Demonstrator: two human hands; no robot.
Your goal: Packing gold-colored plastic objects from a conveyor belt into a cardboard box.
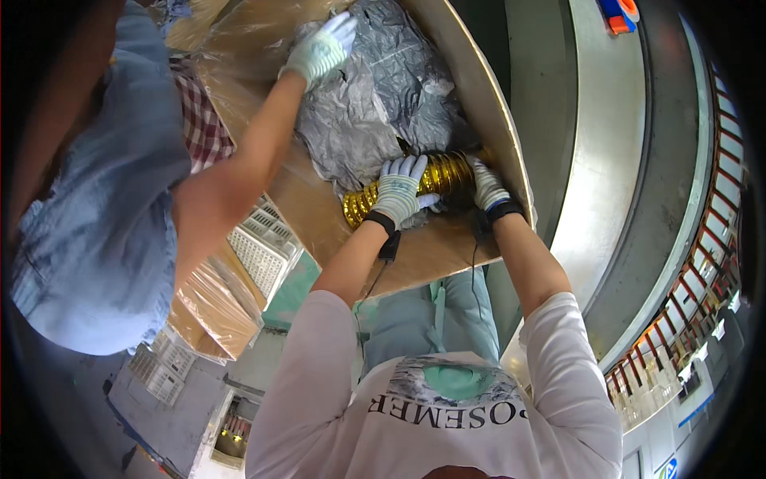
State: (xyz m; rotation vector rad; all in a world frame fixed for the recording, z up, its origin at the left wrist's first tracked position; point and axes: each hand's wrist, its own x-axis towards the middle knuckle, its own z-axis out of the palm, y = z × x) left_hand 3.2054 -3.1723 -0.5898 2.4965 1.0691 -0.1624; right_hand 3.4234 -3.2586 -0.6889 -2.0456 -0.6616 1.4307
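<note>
A gold ribbed tube-shaped object (423, 182) lies across a brown board (435, 249) covered in clear film. My left hand (396, 191), in a white knit glove, grips the tube near its left end. My right hand (487, 184), also gloved, holds the right end, where the tube runs under crumpled grey plastic wrapping (375, 96). Both my wrists wear black bands with thin cables. A co-worker's gloved hand (323, 49) presses on the grey wrapping at the far side.
The co-worker in a light blue shirt (104, 207) stands close at the left. White lattice crates (259, 247) and a film-wrapped brown bundle (211, 307) sit below the board's left. A curved grey rail (606, 160) runs at the right.
</note>
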